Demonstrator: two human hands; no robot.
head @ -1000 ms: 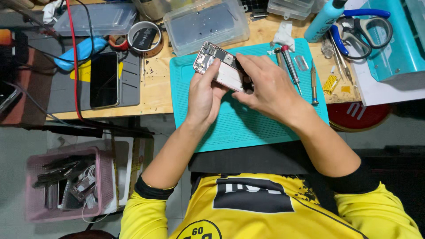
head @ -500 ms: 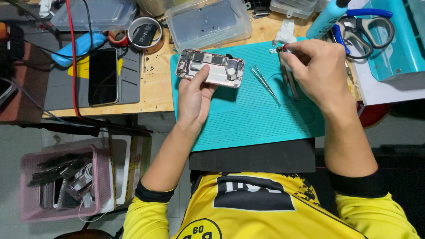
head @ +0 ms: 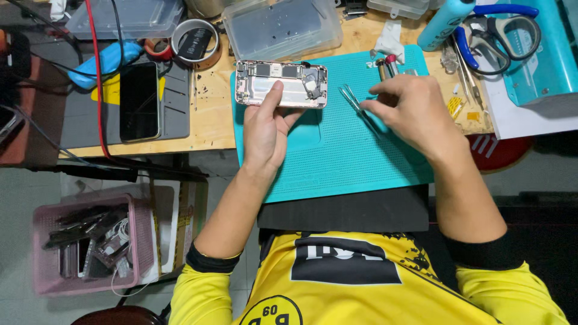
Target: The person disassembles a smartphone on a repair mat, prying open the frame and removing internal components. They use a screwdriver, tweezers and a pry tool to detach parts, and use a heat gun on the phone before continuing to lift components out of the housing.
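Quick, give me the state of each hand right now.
Left hand: open, fingers resting on the opened phone, pinning it to the mat.
Right hand: fingertips closing on the tweezers; grip cannot be told.

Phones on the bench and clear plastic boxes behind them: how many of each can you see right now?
Phones: 2, the opened phone under the left hand and the black phone on the grey mat.
Clear boxes: 3, one at upper left, one at top centre, one partly cut off at the top edge.
Total: 5

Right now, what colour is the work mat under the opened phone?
Teal, a dotted-grid mat, seen clearest in the head view, under the opened phone.
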